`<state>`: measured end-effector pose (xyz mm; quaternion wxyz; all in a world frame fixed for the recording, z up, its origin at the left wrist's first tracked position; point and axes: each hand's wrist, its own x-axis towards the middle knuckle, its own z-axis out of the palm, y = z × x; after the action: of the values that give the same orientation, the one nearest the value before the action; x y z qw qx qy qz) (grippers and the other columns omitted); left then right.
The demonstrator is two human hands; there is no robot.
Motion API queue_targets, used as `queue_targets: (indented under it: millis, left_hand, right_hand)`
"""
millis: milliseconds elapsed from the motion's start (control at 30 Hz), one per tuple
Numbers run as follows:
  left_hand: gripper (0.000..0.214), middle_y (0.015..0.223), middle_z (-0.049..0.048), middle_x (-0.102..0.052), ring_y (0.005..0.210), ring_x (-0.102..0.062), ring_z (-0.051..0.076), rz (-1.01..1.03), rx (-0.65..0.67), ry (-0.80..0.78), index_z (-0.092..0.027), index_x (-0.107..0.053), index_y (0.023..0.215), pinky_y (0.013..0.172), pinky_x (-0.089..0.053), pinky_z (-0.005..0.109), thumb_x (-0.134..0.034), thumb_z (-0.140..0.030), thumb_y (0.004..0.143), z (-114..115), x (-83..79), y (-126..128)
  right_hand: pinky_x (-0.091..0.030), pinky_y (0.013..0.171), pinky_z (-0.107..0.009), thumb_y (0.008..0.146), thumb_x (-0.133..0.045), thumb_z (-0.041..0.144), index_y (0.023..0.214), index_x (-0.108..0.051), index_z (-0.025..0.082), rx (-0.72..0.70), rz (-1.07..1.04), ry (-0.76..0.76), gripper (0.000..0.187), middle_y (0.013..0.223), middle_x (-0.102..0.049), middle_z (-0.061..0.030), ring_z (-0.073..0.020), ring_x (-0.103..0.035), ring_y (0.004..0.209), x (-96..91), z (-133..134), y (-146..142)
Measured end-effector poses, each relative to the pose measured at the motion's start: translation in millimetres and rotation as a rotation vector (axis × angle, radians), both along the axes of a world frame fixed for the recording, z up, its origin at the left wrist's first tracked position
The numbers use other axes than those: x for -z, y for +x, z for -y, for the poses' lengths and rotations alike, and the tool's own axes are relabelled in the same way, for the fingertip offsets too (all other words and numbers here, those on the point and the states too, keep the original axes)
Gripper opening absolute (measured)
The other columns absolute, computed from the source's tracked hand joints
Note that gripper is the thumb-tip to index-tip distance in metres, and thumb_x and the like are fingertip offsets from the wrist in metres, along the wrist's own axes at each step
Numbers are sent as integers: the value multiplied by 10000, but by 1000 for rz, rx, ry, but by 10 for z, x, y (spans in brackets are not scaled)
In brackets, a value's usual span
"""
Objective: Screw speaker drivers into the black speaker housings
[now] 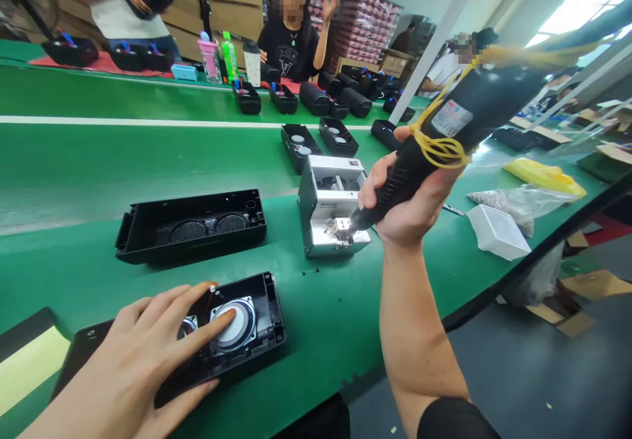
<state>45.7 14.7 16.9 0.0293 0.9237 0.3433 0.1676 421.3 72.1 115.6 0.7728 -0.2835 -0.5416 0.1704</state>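
Observation:
My right hand [412,205] is wrapped round a black electric screwdriver [395,185] with a yellow cord tied about its body. The tool's tip reaches the front of a silver screw feeder [320,208]; the exact contact there is hard to make out. My left hand [158,347] lies across a black speaker housing [274,320], with its thumb along the near edge and its index finger on a round white-coned speaker [236,326]. A second speaker is partly covered by my fingers. Behind it lies an open black housing shell [148,228] with two round grilles.
Two black housings with speakers [301,146] stand behind the feeder. A white plastic box [498,232] and a clear bag of small parts [513,199] lie at right. Co-workers stand or sit across the green bench [222,156]. Small dark screws [311,272] lie before the feeder.

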Motion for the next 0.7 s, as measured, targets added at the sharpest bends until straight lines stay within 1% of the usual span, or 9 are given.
queue_targets:
  millis: [67, 167, 300, 400, 467, 533, 600, 633, 700]
  left_hand:
    - [546, 1605, 59, -563, 1370, -589, 420, 2, 16, -11, -483, -619, 1483, 1046, -505, 638, -640, -360, 952, 32, -22, 86]
    - [523, 1621, 62, -545, 1378, -573, 402, -4, 37, -22, -470, -621, 1479, 1069, -496, 634, -633, -361, 968, 53, -50, 162]
    - [533, 1635, 62, -528, 1382, -556, 402, -20, 35, -23, -452, -618, 1481, 1071, -497, 628, -651, -360, 958, 35, -73, 173]
    - [588, 1654, 77, -506, 1356, -574, 396, -46, 91, 34, -424, -602, 1512, 1040, -520, 601, -681, -372, 931, -1, -78, 157]
    - [616, 1660, 88, -500, 1342, -583, 393, -68, 128, 74, -407, -593, 1527, 1011, -536, 579, -701, -393, 920, -18, -81, 151]
    - [635, 1665, 96, -494, 1340, -584, 397, -87, 129, 73, -399, -592, 1529, 1013, -534, 581, -723, -401, 907, -18, -90, 152]
    - [670, 1679, 99, -478, 1357, -572, 408, -96, 99, 29, -398, -586, 1530, 1048, -514, 605, -756, -392, 882, -2, -109, 159]
    - [690, 1683, 100, -473, 1363, -568, 412, -100, 92, 5, -401, -578, 1535, 1061, -505, 614, -768, -391, 871, 7, -122, 164]
    - [708, 1687, 107, -467, 1371, -561, 414, -108, 93, -30, -407, -562, 1545, 1073, -495, 626, -774, -396, 869, 21, -151, 176]
  right_hand:
    - [-363, 340, -230, 956, -558, 799, 1115, -713, 248, 11, -38, -33, 594, 653, -531, 50, -106, -463, 388, 7, 3, -16]
    - [-348, 340, -230, 955, -541, 802, 1106, -702, 261, 32, -44, -58, 584, 653, -518, 53, -108, -459, 391, 17, 18, -41]
    - [-341, 333, -226, 960, -536, 814, 1132, -700, 263, 29, -6, -35, 600, 641, -513, 55, -107, -453, 379, 32, 70, -59]
    - [-342, 326, -223, 948, -579, 808, 1214, -718, 256, -1, -32, -72, 628, 635, -535, 55, -105, -449, 374, 23, 157, -91]
    - [-320, 302, -220, 936, -607, 811, 1228, -744, 258, -27, -72, -77, 640, 625, -551, 52, -100, -425, 357, -18, 238, -125]
    - [-312, 278, -230, 876, -708, 797, 1215, -774, 258, -86, -103, -63, 640, 600, -557, 53, -101, -410, 341, -102, 337, -162]
    - [-357, 280, -248, 805, -840, 711, 1176, -797, 269, -162, -109, -96, 579, 588, -564, 55, -113, -442, 354, -222, 446, -197]
    - [-388, 289, -260, 796, -872, 659, 1146, -804, 277, -210, -107, -126, 523, 589, -572, 55, -120, -466, 364, -287, 497, -215]
    - [-456, 332, -279, 845, -847, 611, 1107, -806, 323, -333, -177, -241, 392, 594, -578, 62, -132, -520, 386, -401, 575, -262]
